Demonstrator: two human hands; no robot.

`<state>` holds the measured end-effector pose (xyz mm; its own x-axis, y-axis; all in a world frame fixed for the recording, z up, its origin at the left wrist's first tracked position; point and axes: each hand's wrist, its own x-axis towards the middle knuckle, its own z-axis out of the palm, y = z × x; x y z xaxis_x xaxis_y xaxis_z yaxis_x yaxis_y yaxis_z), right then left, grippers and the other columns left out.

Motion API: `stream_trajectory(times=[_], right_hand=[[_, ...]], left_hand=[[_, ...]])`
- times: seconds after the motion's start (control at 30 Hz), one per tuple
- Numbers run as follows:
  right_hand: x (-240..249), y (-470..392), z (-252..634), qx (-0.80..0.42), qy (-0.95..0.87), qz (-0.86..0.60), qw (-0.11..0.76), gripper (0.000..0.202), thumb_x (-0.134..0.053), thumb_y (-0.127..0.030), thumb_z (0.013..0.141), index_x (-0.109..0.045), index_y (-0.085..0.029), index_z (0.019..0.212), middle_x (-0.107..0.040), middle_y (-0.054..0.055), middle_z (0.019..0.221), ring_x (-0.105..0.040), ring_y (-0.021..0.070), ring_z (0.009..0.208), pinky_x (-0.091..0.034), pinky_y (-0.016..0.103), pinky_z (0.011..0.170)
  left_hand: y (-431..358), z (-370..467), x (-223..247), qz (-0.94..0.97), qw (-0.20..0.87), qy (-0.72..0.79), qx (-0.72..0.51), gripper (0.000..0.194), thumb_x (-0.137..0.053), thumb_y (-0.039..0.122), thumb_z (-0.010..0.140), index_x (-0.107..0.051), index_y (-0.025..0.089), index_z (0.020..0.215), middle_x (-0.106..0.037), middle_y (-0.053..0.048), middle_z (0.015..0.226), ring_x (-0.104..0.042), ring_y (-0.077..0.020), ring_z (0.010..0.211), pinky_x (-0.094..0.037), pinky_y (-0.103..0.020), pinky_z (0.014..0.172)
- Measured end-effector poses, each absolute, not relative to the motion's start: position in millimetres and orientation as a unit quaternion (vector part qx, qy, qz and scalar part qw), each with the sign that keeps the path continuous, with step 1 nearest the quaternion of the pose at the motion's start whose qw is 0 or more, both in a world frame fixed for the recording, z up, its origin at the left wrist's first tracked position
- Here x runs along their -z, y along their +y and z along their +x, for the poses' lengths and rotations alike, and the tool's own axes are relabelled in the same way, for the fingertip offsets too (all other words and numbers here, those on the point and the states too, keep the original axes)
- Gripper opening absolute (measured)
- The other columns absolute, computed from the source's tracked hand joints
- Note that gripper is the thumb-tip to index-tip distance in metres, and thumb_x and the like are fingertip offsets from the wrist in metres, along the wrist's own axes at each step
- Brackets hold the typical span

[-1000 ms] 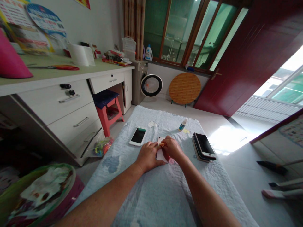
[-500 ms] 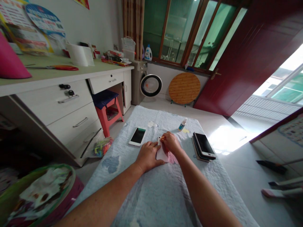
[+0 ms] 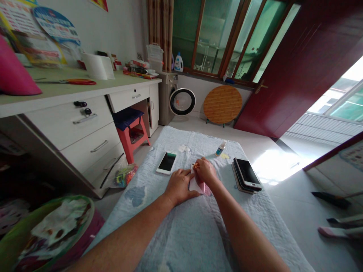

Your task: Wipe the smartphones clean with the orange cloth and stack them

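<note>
A pale phone (image 3: 196,186) lies on the cloth-covered table with its back up, a camera spot showing at its top corner. My left hand (image 3: 179,186) grips it from the left, fingers along the upper edge and thumb at the lower end. Over the phone's upper part, my right hand (image 3: 204,170) is closed and pinches a small orange piece of cloth (image 3: 196,166) against the back. Most of this cloth is hidden by the fingers. A white phone (image 3: 166,163) with a dark screen lies to the left.
A small spray bottle (image 3: 220,148) stands beyond my right hand. Stacked phones (image 3: 246,174) lie at the table's right side. A waste bin (image 3: 95,215) is at lower left, a desk (image 3: 133,87) with drawers behind it, and a red stool (image 3: 129,145) beneath.
The view has shifted slightly, moving everything a little to the right. My hands keep nearly the same place on the phone.
</note>
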<state>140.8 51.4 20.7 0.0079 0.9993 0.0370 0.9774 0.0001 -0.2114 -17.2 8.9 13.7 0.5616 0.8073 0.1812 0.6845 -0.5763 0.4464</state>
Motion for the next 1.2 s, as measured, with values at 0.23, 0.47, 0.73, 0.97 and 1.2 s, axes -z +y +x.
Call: stream_trajectory(times=[0.23, 0.47, 0.73, 0.97, 1.2], right_hand=[[-23, 57, 139, -0.071, -0.693, -0.713, 0.085, 0.023, -0.046, -0.025, 0.091, -0.068, -0.02, 0.093, -0.064, 0.006, 0.099, -0.061, 0.0148, 0.082, -0.035, 0.024, 0.063], [-21, 64, 140, -0.065, -0.688, -0.717, 0.086, 0.022, -0.046, -0.024, 0.092, -0.067, -0.019, 0.094, -0.062, 0.007, 0.101, -0.06, 0.0145, 0.081, -0.034, 0.024, 0.062], [-18, 50, 147, -0.087, -0.714, -0.681, 0.137, 0.02, -0.048, -0.018, 0.087, -0.069, -0.019, 0.087, -0.061, 0.003, 0.091, -0.056, 0.0122, 0.08, -0.035, 0.021, 0.068], [-22, 20, 158, -0.15, -0.745, -0.631, 0.156, 0.019, -0.053, -0.017, 0.083, -0.071, -0.019, 0.082, -0.06, 0.003, 0.086, -0.055, 0.0116, 0.076, -0.035, 0.02, 0.066], [-25, -8, 167, -0.195, -0.766, -0.595, 0.145, 0.018, -0.054, -0.014, 0.081, -0.071, -0.021, 0.08, -0.06, 0.001, 0.087, -0.055, 0.0102, 0.074, -0.035, 0.019, 0.065]], left_hand=[[9, -16, -14, 0.865, 0.162, 0.434, -0.191, 0.066, -0.074, 0.063, 0.062, -0.064, 0.025, 0.115, -0.062, -0.006, 0.121, -0.054, -0.0313, 0.106, -0.041, -0.043, 0.094], [10, -16, -13, 0.865, 0.169, 0.432, -0.194, 0.064, -0.072, 0.067, 0.064, -0.066, 0.024, 0.11, -0.063, -0.007, 0.118, -0.055, -0.0319, 0.106, -0.041, -0.044, 0.093], [11, -17, -10, 0.864, 0.167, 0.434, -0.193, 0.068, -0.073, 0.067, 0.062, -0.064, 0.024, 0.115, -0.061, -0.008, 0.126, -0.053, -0.0332, 0.111, -0.04, -0.046, 0.097], [11, -17, -7, 0.864, 0.154, 0.436, -0.197, 0.07, -0.076, 0.063, 0.062, -0.061, 0.025, 0.119, -0.06, -0.008, 0.128, -0.053, -0.0328, 0.113, -0.04, -0.045, 0.097], [12, -16, -1, 0.864, 0.145, 0.439, -0.201, 0.063, -0.076, 0.064, 0.06, -0.066, 0.024, 0.107, -0.061, -0.008, 0.128, -0.054, -0.0323, 0.111, -0.042, -0.044, 0.095]])
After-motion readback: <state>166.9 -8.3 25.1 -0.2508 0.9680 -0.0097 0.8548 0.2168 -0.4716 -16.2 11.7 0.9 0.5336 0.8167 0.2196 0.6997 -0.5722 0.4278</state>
